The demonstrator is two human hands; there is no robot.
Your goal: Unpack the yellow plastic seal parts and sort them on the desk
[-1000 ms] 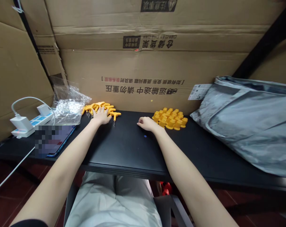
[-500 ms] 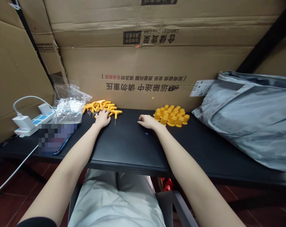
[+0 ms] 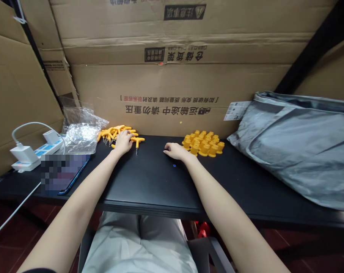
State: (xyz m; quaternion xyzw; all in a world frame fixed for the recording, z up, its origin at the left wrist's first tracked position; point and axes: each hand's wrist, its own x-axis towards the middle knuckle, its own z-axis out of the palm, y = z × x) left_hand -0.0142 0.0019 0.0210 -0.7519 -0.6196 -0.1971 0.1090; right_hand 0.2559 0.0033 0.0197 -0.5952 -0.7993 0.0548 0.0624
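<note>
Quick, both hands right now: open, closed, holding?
Left hand: at the corkscrews; open or gripping, cannot be told.
Right hand: loosely curled beside the cups, nothing visibly held; fully closed, cannot be told.

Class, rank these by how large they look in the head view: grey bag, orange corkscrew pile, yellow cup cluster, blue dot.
1. Grey bag: clearly largest.
2. Orange corkscrew pile and yellow cup cluster: too alike to rank; the left hand partly hides the pile.
3. Blue dot: smallest.
</note>
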